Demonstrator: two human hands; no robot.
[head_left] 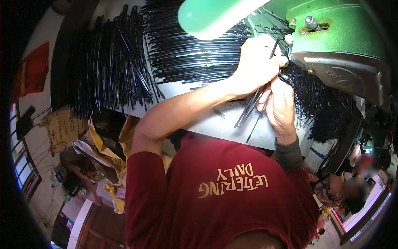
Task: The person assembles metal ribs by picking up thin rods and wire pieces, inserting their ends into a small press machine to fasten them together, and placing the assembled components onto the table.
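Note:
My left hand (258, 62) reaches up to the green machine (344, 33) and pinches one thin black rod (274, 46), its upper end at the machine's mouth. Just below, my right hand (281, 104) grips a small bundle of the same black rods (248, 111), which slant down to the left over the grey metal table (207, 120). The two hands touch each other. Two big heaps of black rods lie on the table, one at the far left (107, 62) and one in the middle (186, 45).
A pale green rounded handle (211, 16) juts in at the top. A tangle of black strips (321, 99) hangs under the machine at the right. Yellow bags (108, 159) and cardboard (62, 124) lie at the lower left. Another person (356, 191) is at the lower right.

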